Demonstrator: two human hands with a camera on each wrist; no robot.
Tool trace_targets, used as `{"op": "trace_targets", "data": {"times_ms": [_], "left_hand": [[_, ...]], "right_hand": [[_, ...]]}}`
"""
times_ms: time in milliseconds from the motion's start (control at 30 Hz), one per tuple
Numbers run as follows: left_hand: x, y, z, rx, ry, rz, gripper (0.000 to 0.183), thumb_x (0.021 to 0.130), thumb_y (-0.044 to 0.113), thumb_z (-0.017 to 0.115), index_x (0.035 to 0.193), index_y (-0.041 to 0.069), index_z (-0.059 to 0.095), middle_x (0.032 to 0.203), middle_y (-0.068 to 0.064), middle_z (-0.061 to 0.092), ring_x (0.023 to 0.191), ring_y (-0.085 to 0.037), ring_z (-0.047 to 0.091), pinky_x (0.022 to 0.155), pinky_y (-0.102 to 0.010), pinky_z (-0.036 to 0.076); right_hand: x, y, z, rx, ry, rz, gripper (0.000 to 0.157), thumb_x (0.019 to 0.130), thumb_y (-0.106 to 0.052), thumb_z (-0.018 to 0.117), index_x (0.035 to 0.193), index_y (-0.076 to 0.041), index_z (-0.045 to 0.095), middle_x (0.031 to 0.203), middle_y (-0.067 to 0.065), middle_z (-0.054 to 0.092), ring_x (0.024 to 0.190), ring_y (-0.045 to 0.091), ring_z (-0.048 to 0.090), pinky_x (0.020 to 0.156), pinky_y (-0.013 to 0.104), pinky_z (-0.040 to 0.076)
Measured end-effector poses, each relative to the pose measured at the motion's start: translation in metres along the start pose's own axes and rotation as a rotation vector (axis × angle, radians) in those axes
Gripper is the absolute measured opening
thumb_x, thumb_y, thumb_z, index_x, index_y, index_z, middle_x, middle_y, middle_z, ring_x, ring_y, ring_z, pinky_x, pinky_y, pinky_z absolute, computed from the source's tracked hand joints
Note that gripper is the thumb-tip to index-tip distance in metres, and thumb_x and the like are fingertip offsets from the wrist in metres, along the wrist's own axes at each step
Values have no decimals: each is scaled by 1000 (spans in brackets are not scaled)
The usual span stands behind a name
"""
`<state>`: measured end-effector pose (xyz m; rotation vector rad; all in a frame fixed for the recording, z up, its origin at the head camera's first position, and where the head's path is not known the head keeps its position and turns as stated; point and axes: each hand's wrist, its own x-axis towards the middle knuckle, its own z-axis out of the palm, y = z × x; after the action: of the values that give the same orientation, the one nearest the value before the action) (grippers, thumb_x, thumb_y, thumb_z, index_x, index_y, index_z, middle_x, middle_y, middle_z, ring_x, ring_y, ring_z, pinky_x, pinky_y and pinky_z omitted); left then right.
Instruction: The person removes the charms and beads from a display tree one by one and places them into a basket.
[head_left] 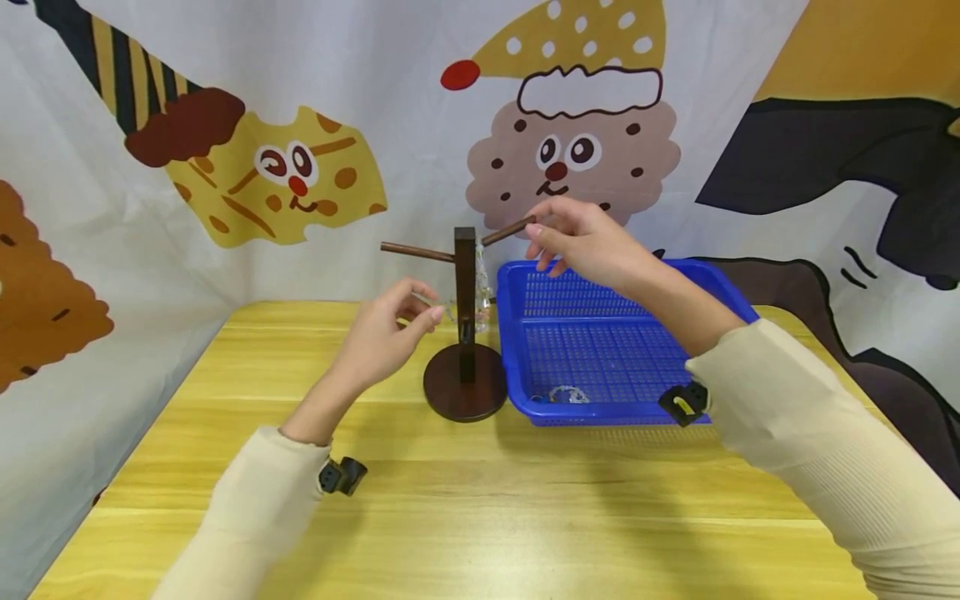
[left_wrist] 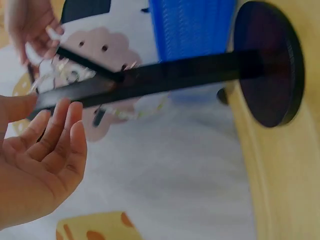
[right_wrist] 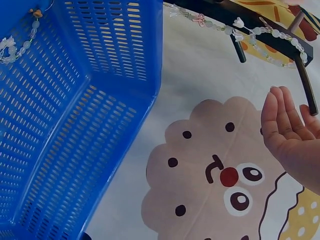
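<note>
Left hand (head_left: 390, 329): grip released, near the post; a sideways bump could tip the stand (head_left: 465, 287). Blue basket (head_left: 600, 412), strand (head_left: 568, 394) inside, sits right beside the base on the worktop (head_left: 450, 517), so we'd risk shoving both. Right hand (head_left: 588, 242): grip looks loose at the peg (right_wrist: 306, 87) tip, contact unclear. Beaded strand (right_wrist: 280, 35) hangs on that peg by the post; snag it and we'd probably drag it off.

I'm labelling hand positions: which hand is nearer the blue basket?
Right. The right hand is on the same side of the dark stand as the blue basket, by the tip of a peg; the left hand is across the stand, farther away.
</note>
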<state>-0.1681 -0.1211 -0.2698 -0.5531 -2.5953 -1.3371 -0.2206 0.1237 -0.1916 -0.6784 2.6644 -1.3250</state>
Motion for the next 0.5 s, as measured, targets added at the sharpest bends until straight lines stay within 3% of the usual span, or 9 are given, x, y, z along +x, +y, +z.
{"op": "trace_targets", "data": {"times_ms": [167, 367, 500], "left_hand": [[-5, -5, 16, 35, -43, 22, 20, 89, 20, 61, 102, 5, 56, 85, -7, 66, 79, -20, 62, 65, -34, 48], [-8, -5, 25, 37, -45, 6, 20, 86, 24, 65, 95, 8, 58, 84, -5, 66, 78, -17, 62, 64, -33, 49], [-9, -4, 30, 45, -28, 36, 18, 85, 23, 66, 88, 8, 58, 81, -3, 64, 75, -16, 61, 61, -31, 48]], "right_hand": [[0, 2, 1, -9, -7, -16, 26, 97, -21, 46, 118, -7, 49, 92, 14, 62, 80, 22, 59, 69, 32, 50], [-2, 2, 1, -15, -3, -18, 26, 96, -21, 47, 119, -8, 48, 92, 13, 62, 80, 22, 60, 69, 32, 50], [-2, 2, 1, -17, -5, -15, 27, 96, -22, 47, 120, -8, 48, 93, 12, 62, 81, 21, 60, 70, 34, 50]]}}
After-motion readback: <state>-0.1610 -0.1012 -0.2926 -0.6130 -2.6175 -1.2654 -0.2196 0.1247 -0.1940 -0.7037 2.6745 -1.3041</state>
